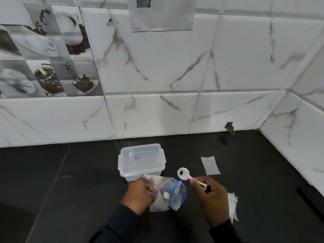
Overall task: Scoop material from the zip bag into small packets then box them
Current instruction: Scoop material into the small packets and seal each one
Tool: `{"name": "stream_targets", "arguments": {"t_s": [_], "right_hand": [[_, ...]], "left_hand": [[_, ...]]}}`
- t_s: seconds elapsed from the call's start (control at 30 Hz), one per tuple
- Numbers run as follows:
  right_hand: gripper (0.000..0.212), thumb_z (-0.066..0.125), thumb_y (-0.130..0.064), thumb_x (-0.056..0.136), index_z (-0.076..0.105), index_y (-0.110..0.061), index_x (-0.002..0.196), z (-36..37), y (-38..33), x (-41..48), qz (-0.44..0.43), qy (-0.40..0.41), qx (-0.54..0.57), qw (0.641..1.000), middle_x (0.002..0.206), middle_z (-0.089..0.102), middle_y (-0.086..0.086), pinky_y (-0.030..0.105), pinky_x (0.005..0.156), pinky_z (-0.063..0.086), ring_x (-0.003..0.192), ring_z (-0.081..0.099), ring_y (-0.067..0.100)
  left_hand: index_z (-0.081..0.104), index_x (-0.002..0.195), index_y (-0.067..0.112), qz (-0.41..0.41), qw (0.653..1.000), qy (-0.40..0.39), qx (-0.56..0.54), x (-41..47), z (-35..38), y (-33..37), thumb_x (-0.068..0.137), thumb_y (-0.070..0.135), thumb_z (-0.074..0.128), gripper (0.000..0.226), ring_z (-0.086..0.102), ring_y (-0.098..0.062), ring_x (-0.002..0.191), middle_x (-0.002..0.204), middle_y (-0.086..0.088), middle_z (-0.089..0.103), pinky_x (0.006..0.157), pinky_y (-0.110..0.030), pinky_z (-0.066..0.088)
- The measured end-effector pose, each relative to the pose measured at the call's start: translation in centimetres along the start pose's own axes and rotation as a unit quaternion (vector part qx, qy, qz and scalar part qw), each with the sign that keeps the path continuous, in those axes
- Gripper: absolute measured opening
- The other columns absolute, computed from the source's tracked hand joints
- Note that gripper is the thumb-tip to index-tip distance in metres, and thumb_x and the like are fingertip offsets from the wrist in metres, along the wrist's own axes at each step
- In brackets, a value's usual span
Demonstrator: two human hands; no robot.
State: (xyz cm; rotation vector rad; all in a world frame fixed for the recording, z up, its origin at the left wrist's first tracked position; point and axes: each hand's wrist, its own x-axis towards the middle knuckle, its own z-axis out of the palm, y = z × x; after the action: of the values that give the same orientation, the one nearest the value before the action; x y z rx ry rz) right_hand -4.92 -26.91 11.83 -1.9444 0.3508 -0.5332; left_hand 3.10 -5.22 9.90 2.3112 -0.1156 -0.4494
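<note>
The clear plastic zip bag with a blue seal strip (172,193) sits low on the black countertop (52,181), its mouth gaping upward and some dark and white bits showing inside. The left hand (140,196) is closed around the bag's crumpled left side, holding it steady. Just beside it, the right hand (213,199) pinches the handle of a small white plastic scoop (183,174), whose round bowl is raised above and to the right of the bag's mouth with a small dark bit of material in it. This looks like the scooping step, with a load lifted clear. Behind the bag stands a clear lidded plastic box (142,161). One small clear packet (210,165) lies flat to the right, apart from the scoop, and a stack of more packets (232,206) lies partly behind the right hand. The next move probably calls for opening a packet and tipping the scoop level into it without spilling.
</note>
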Motion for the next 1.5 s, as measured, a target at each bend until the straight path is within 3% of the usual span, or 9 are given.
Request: {"name": "stream_targets", "arguments": {"t_s": [0.13, 0.4, 0.53, 0.73, 0.9, 1.03, 1.2, 1.33, 1.5], "right_hand": [[0.018, 0.079, -0.017, 0.079, 0.07, -0.021, 0.063, -2.4, 3.5, 2.3, 0.096, -0.078, -0.131, 0.984, 0.065, 0.066, -0.002, 0.02, 0.058, 0.049, 0.061, 0.059, 0.003], [0.005, 0.07, -0.044, 0.083, 0.072, -0.04, 0.085, 3.8, 9.1, 1.8, 0.156, -0.259, -0.269, 0.915, 0.135, 0.037, -0.017, 0.043, 0.112, 0.032, 0.135, 0.027, 0.018], [0.029, 0.059, -0.033, 0.095, 0.065, -0.021, 0.122, 6.6, 8.4, 2.3, 0.104, -0.276, -0.292, 0.91, 0.133, 0.053, 0.001, 0.025, 0.103, 0.044, 0.119, 0.055, 0.016], [0.035, 0.057, -0.018, 0.086, 0.064, -0.01, 0.119, 7.5, 8.8, 2.4, 0.124, -0.302, -0.265, 0.907, 0.122, 0.06, 0.003, 0.029, 0.096, 0.05, 0.11, 0.062, 0.022], [0.007, 0.07, -0.011, 0.074, 0.076, -0.015, 0.074, 6.8, 9.4, 3.7, 0.178, -0.297, -0.2, 0.916, 0.086, 0.066, 0.001, 0.009, 0.061, 0.045, 0.071, 0.061, 0.001], [0.018, 0.071, -0.011, 0.079, 0.074, -0.001, 0.064, 6.1, 10.2, 4.9, 0.237, -0.288, -0.131, 0.919, 0.07, 0.07, 0.021, 0.027, 0.063, 0.05, 0.059, 0.06, 0.013], [0.033, 0.066, -0.014, 0.086, 0.069, -0.015, 0.053, 6.2, 9.8, 5.6, 0.254, -0.295, -0.152, 0.908, 0.048, 0.064, -0.006, 0.019, 0.059, 0.049, 0.051, 0.06, 0.004], [0.008, 0.067, -0.019, 0.086, 0.072, -0.012, 0.084, 6.7, 9.4, 5.6, 0.211, -0.302, -0.2, 0.908, 0.076, 0.066, -0.005, 0.025, 0.075, 0.053, 0.076, 0.064, 0.01], [0.042, 0.074, -0.025, 0.084, 0.054, -0.02, 0.12, 7.7, 9.1, 4.4, 0.161, -0.306, -0.23, 0.91, 0.116, 0.062, -0.002, 0.026, 0.096, 0.05, 0.109, 0.063, 0.015]], "left_hand": [[0.066, 0.076, 0.017, -0.025, 1.0, 0.01, -0.003, -1.2, 0.0, -4.9, 0.077, 0.018, 0.075, 0.009, 0.068, -0.014, 0.086, 0.09, -0.003, 0.072, 0.085, -0.027, 0.053], [0.082, 0.078, 0.025, -0.014, 0.991, -0.093, -0.092, -0.4, 3.8, -9.1, 0.07, 0.018, 0.082, 0.011, 0.066, 0.004, 0.101, 0.123, 0.005, 0.061, 0.093, -0.021, 0.052], [0.08, 0.086, 0.018, -0.023, 0.985, -0.121, -0.125, 0.6, 4.7, -7.6, 0.079, 0.006, 0.075, 0.015, 0.069, -0.005, 0.091, 0.102, 0.006, 0.071, 0.077, -0.011, 0.052], [0.079, 0.096, 0.014, -0.018, 0.982, -0.097, -0.162, 1.9, 4.0, -6.8, 0.077, -0.012, 0.061, 0.037, 0.068, -0.01, 0.078, 0.095, -0.001, 0.076, 0.065, -0.018, 0.053], [0.076, 0.103, 0.009, 0.014, 0.984, -0.078, -0.161, 2.8, 3.3, -6.0, 0.08, -0.011, 0.062, 0.033, 0.065, -0.002, 0.071, 0.104, -0.007, 0.072, 0.064, -0.016, 0.053], [0.076, 0.093, 0.015, 0.003, 0.982, -0.076, -0.172, 2.8, 3.4, -7.5, 0.079, -0.011, 0.064, 0.032, 0.063, -0.001, 0.058, 0.103, -0.009, 0.073, 0.058, -0.019, 0.05], [0.075, 0.101, 0.006, -0.019, 0.977, -0.071, -0.198, 2.2, 3.8, -7.9, 0.084, -0.007, 0.064, 0.024, 0.057, -0.002, 0.052, 0.096, -0.013, 0.075, 0.056, -0.019, 0.051], [0.075, 0.096, 0.004, -0.036, 0.973, -0.061, -0.221, 2.2, 4.2, -8.3, 0.083, -0.01, 0.063, 0.022, 0.053, -0.005, 0.047, 0.089, -0.011, 0.074, 0.052, -0.021, 0.048], [0.076, 0.09, 0.006, -0.028, 0.974, -0.177, -0.137, 1.8, 5.3, -8.0, 0.082, -0.004, 0.062, 0.02, 0.06, 0.0, 0.056, 0.087, 0.001, 0.073, 0.059, -0.017, 0.049]]}}
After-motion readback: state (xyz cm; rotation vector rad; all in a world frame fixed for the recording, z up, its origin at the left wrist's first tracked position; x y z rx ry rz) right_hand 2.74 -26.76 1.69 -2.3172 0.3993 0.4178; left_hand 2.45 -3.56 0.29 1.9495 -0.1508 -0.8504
